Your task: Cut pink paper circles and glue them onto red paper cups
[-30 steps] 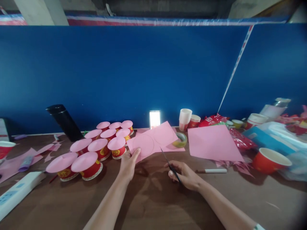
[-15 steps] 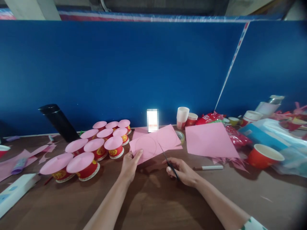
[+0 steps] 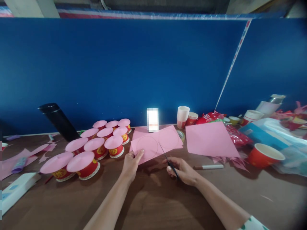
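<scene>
My left hand (image 3: 131, 164) pinches the lower left edge of a pink paper sheet (image 3: 153, 153), thumb on top. Two circles are drawn side by side on that sheet. In my right hand (image 3: 181, 171) is a pair of dark scissors (image 3: 170, 163), fingers closed around the handles. Their blades point up and left, with the tips at the sheet's lower edge between the two circles. Whether the blades are parted is hard to make out. Another pink sheet (image 3: 140, 131) lies behind the held one, and a roll of tape (image 3: 181, 136) shows at its right.
Several red cups with pink paper discs (image 3: 80, 163) stand at left, near a black flask (image 3: 59, 123). To the right lie a pink sheet (image 3: 208, 140), a marker (image 3: 208, 167) and an orange cup (image 3: 265, 156). White cups (image 3: 183, 115) stand before the blue partition (image 3: 144, 64).
The held sheet has shifted very slightly to the right. Both hands and the scissors keep nearly the same places.
</scene>
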Demonstrator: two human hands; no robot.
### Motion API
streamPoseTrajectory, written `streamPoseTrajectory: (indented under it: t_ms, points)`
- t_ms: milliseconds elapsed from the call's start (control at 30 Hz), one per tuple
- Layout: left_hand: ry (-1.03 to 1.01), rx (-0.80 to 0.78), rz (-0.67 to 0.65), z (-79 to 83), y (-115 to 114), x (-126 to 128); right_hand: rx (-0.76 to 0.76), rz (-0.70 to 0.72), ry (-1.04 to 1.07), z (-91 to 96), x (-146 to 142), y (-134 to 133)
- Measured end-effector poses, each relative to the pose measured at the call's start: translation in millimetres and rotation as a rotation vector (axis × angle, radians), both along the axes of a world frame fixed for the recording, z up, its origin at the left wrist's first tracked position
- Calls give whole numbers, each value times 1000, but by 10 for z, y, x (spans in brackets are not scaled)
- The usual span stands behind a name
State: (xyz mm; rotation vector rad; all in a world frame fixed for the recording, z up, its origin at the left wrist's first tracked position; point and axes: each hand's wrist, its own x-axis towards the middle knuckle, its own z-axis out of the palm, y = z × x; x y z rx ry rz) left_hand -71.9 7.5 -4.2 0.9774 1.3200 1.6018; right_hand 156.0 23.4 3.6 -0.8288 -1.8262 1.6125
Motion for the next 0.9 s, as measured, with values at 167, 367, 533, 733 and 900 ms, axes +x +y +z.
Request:
streamPoseTrajectory:
  t_ms: [167, 367, 533, 733, 900]
  points:
    - [-13, 10, -27, -3, 2, 12, -1, -6, -6, -3, 2, 11]
    - [-28, -11, -22, -17, 6, 19, 5, 4, -17, -33, 2, 33]
    - [-12, -9, -26, -22, 5, 17, 38, 5, -38, -42, 1, 41]
    - [-12, -12, -30, -8, 1, 18, 25, -34, -41, -78, -8, 47]
    - [-7, -10, -36, -14, 4, 12, 20, -49, -49, -95, -18, 56]
